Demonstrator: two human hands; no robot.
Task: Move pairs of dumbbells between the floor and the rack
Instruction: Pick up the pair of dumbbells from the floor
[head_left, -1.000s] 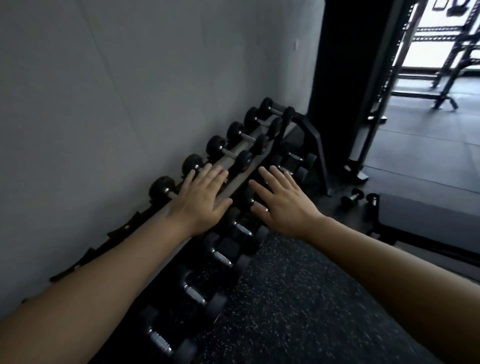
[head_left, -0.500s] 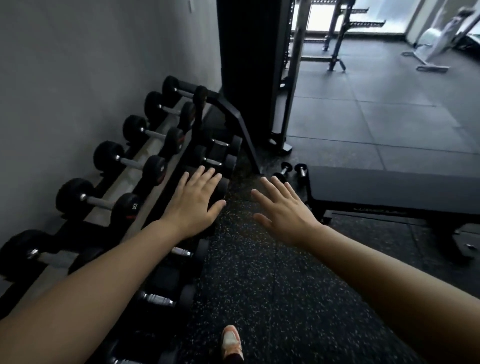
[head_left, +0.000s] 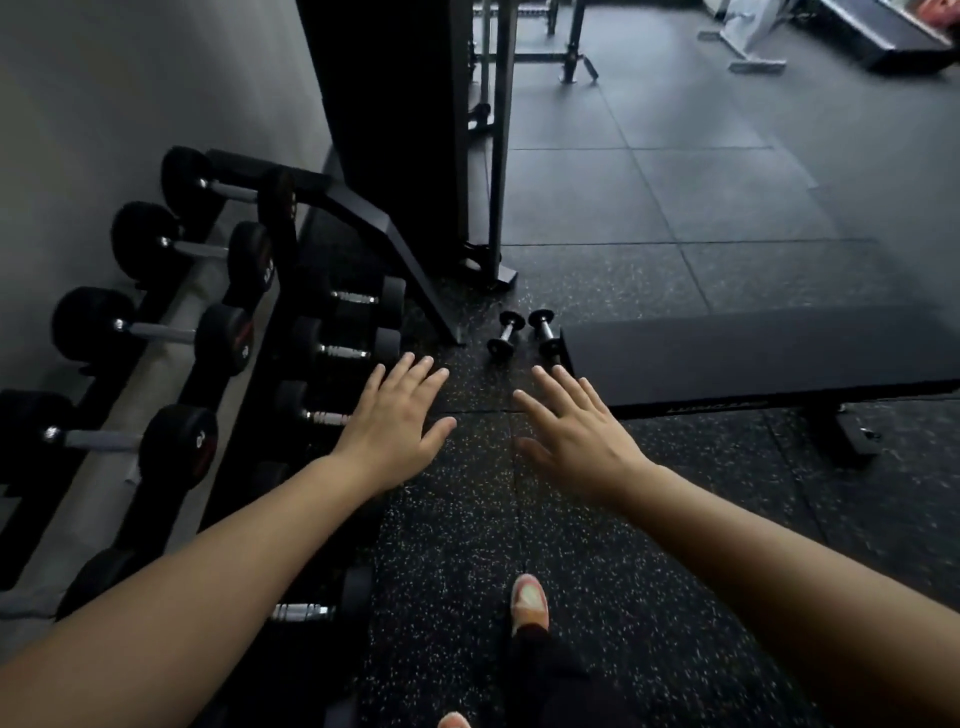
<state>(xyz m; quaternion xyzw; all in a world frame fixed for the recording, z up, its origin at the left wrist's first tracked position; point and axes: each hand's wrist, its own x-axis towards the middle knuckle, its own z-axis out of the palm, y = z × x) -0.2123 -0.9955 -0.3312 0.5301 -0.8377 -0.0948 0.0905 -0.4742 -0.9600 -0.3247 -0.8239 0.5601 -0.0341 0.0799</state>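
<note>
Two small black dumbbells (head_left: 524, 335) with chrome handles lie side by side on the speckled floor, just beyond my fingertips, between the rack's foot and the bench. My left hand (head_left: 395, 428) is stretched out flat, fingers apart, holding nothing, over the floor beside the rack's lower row. Flat and empty as well, my right hand (head_left: 571, 428) hovers near the bench's corner. The black dumbbell rack (head_left: 374, 228) runs along the wall at left, with several round dumbbells (head_left: 150, 332) on its upper tier and several on the lower one.
A black flat bench (head_left: 753, 353) stands on the right, close to the small dumbbells. A dark column and a steel upright (head_left: 498, 156) rise behind the rack. My orange shoe (head_left: 530, 603) is on the floor below my hands. Rubber floor tiles stretch beyond.
My view has swung right and down from the rack to the floor. Both open hands have moved off the rack's dumbbells toward the small pair on the floor.
</note>
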